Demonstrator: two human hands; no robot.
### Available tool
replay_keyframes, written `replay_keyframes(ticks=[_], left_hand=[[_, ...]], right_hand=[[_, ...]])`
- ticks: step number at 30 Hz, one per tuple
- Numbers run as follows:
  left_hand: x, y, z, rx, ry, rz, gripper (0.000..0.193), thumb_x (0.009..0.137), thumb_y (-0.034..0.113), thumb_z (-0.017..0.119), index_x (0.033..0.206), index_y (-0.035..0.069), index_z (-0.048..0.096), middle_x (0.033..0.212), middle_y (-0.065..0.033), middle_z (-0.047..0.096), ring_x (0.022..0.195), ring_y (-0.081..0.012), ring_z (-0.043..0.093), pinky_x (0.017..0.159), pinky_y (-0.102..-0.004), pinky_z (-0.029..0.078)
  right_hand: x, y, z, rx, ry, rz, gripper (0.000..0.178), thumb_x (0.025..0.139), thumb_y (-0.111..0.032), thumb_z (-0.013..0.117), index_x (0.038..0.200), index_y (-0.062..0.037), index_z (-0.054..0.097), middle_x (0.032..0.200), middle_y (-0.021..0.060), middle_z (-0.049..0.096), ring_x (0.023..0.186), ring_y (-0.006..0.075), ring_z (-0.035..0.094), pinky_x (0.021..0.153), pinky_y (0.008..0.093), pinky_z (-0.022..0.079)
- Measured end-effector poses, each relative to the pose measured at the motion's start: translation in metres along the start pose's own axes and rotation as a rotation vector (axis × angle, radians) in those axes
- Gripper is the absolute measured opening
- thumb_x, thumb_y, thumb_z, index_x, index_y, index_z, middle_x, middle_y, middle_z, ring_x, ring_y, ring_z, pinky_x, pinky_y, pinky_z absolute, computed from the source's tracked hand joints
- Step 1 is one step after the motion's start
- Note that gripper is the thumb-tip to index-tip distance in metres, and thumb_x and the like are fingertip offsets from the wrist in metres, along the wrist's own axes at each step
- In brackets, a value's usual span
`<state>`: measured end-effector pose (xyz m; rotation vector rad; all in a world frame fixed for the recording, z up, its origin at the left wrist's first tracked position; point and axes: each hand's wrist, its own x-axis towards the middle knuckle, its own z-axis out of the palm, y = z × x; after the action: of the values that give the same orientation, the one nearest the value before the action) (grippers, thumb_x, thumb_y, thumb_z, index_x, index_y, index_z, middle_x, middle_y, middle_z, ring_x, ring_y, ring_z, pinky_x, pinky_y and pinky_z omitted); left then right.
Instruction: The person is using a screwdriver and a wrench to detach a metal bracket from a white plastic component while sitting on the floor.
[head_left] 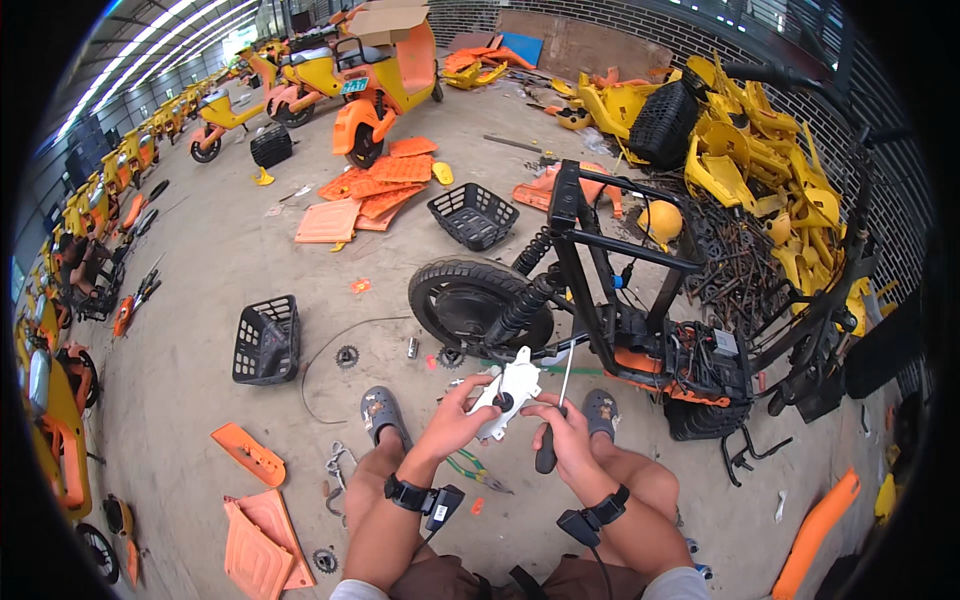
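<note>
My left hand (452, 422) grips a white plastic housing (520, 382) with lugs at its ends and a dark round piece near its lower middle. The fingers of my right hand (566, 436) are closed round a screwdriver (546, 456); its black handle hangs down and its metal shaft points up. The right fingertips also touch the edge of the housing. Just beyond both hands stands a stripped black scooter frame (590, 240) with its rear wheel (470, 300). On the floor below the housing lie pliers (484, 474) with green handles.
Black baskets (268, 340) (474, 216), small sprockets (347, 357) and orange panels (262, 545) lie about the floor. Yellow body panels (720, 165) are heaped at the right wall beside dark metal parts (735, 255). Orange and yellow scooters (385, 80) stand at the back and left.
</note>
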<state>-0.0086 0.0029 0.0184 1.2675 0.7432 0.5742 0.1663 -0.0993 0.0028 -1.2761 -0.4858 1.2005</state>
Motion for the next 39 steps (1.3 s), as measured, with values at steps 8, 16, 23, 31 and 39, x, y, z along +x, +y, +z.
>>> replay_keyframes(ticks=[8, 16, 23, 31, 39], left_hand=[[0.015, -0.037, 0.004, 0.117, 0.013, 0.294, 0.047, 0.086, 0.019, 0.063, 0.129, 0.006, 0.049, 0.099, -0.0096, 0.063, 0.074, -0.0137, 0.063, 0.058, -0.0279, 0.052], [0.006, -0.032, 0.001, 0.008, -0.041, 0.131, 0.043, 0.082, 0.007, 0.060, 0.124, 0.003, 0.052, 0.100, -0.0054, 0.058, 0.083, -0.0098, 0.057, 0.066, -0.0259, 0.048], [-0.014, 0.010, 0.014, 0.191, 0.014, 0.064, 0.044, 0.081, 0.014, 0.061, 0.124, 0.005, 0.052, 0.084, -0.0098, 0.064, 0.071, -0.0140, 0.061, 0.059, -0.0305, 0.049], [0.006, -0.031, 0.026, 0.504, 0.108, 0.316, 0.042, 0.083, 0.026, 0.063, 0.119, 0.006, 0.053, 0.085, -0.0205, 0.066, 0.070, -0.0370, 0.065, 0.064, -0.0423, 0.050], [0.000, -0.024, 0.024, 0.405, 0.106, 0.340, 0.039, 0.083, 0.021, 0.062, 0.118, 0.005, 0.052, 0.077, -0.0171, 0.065, 0.065, -0.0288, 0.065, 0.061, -0.0375, 0.049]], right_hand=[[-0.002, 0.007, 0.010, 0.100, 0.072, -0.088, 0.048, 0.091, -0.018, 0.053, 0.133, 0.0030, 0.043, 0.099, 0.0149, 0.062, 0.048, 0.0160, 0.053, 0.044, 0.0285, 0.045], [-0.006, 0.009, 0.021, 0.065, -0.018, -0.110, 0.041, 0.092, -0.013, 0.052, 0.131, -0.0033, 0.045, 0.088, 0.0084, 0.059, 0.045, 0.0131, 0.050, 0.043, 0.0288, 0.044], [-0.002, 0.021, 0.020, 0.001, 0.101, -0.132, 0.048, 0.087, -0.001, 0.059, 0.132, -0.0016, 0.043, 0.084, 0.0057, 0.058, 0.045, 0.0119, 0.049, 0.041, 0.0264, 0.043], [0.000, 0.029, 0.013, 0.034, 0.192, -0.112, 0.043, 0.085, 0.002, 0.060, 0.126, -0.0013, 0.047, 0.083, 0.0051, 0.057, 0.046, 0.0109, 0.050, 0.039, 0.0245, 0.042], [0.001, 0.026, 0.020, -0.018, 0.199, -0.139, 0.047, 0.083, 0.004, 0.062, 0.127, -0.0018, 0.047, 0.082, 0.0043, 0.055, 0.047, 0.0103, 0.049, 0.039, 0.0246, 0.042]])
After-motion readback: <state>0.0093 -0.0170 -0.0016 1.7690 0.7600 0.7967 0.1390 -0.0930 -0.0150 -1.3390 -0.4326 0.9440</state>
